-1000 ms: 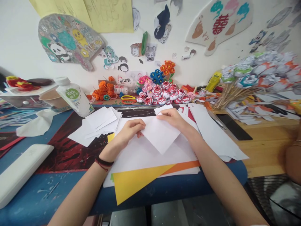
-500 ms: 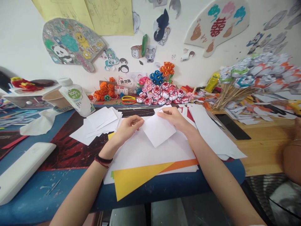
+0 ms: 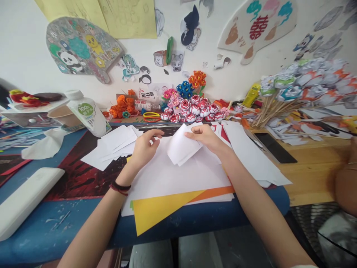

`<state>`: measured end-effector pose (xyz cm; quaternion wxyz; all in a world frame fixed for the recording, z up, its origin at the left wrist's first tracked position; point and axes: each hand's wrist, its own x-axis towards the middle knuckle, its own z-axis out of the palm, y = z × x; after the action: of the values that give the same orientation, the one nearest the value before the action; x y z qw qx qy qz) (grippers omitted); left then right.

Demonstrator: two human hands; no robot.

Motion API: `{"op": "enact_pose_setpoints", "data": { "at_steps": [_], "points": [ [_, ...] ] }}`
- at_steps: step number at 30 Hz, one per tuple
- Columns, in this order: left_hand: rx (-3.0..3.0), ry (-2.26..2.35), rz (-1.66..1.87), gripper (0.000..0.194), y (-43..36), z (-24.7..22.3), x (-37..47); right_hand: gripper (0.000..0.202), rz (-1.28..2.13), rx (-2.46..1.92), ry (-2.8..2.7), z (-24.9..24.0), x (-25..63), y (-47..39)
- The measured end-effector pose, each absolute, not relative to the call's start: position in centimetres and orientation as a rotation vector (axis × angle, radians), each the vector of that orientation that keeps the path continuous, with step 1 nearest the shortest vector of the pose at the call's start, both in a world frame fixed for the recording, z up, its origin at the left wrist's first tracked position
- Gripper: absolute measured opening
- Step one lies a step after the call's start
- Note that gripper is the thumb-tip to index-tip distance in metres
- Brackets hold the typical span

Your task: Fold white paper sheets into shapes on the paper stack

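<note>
Clustering beyond held paper (image 3: pixel 182 148): seemingly artificial flowers (image 3: pixel 194 107)

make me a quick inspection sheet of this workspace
Surface: blue table with a dark red mat, largely covered.
Job's things: bent white paper above larger white sheets; small white sheets piled at left.
Clutter: white bottle, crumpled tissue, paper scraps.
Hands: right hand pinches the bent paper; left hand is apart from it, fingers parted.
Cables: thin dark line at lower right, possibly a cord.
Surroundings: white wall with stuck-on pictures; another person's arm at right edge.
</note>
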<state>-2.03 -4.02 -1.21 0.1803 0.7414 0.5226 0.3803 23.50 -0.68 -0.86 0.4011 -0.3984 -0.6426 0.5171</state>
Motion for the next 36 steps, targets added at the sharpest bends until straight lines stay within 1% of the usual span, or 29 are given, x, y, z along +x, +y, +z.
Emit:
{"op": "enact_pose_setpoints", "data": {
  "at_steps": [2, 4, 6, 9, 13, 17, 19, 23, 27, 31, 33, 36],
  "points": [
    [2.245, 1.409, 1.022, 0.045, -4.3, -1.1, -1.8, 0.045, 1.282, -1.02, -1.572, -1.0, 23.5, -0.5],
    [2.337, 1.317, 0.972, 0.052, -4.5, -1.0, -1.4, 0.047, 1.265, -1.028, -1.52, -1.1, 23.5, -0.3],
    [2.353, 1.256, 0.95, 0.049, -4.8, -0.7, -1.0, 0.05, 1.254, -1.051, -1.485, -1.3, 23.5, -0.2],
    [2.251, 1.255, 0.995, 0.035, -5.0, -0.5, -0.6, 0.052, 1.259, -1.049, -1.484, -1.4, 23.5, -0.2],
    [1.884, 1.328, 1.213, 0.02, -4.8, -0.6, -0.8, 0.053, 1.4, -0.983, -1.559, -1.3, 23.8, -0.5],
    [1.458, 1.33, 1.395, 0.027, -4.6, -0.6, -1.2, 0.051, 1.611, -0.92, -1.68, -0.9, 23.7, -1.0],
    [1.356, 1.321, 1.408, 0.026, -4.5, -0.6, -1.3, 0.048, 1.623, -0.918, -1.756, -0.8, 23.3, -1.1],
    [1.416, 1.333, 1.32, 0.028, -4.3, -1.0, -1.2, 0.042, 1.47, -0.917, -1.716, -1.3, 22.3, -1.2],
    [1.399, 1.345, 1.271, 0.031, -4.2, -1.6, -0.8, 0.042, 1.431, -0.96, -1.634, -2.2, 21.6, -0.9],
    [1.339, 1.29, 1.085, 0.036, -4.4, -1.6, -0.6, 0.04, 1.343, -1.003, -1.46, -2.4, 21.4, -0.9],
    [1.328, 1.246, 1.057, 0.037, -4.5, -1.5, -0.7, 0.039, 1.374, -0.995, -1.436, -2.3, 21.5, -0.9],
    [1.305, 1.252, 1.087, 0.038, -4.2, -1.6, -1.0, 0.04, 1.551, -0.989, -1.563, -2.2, 21.9, -0.9]
  ]
}}
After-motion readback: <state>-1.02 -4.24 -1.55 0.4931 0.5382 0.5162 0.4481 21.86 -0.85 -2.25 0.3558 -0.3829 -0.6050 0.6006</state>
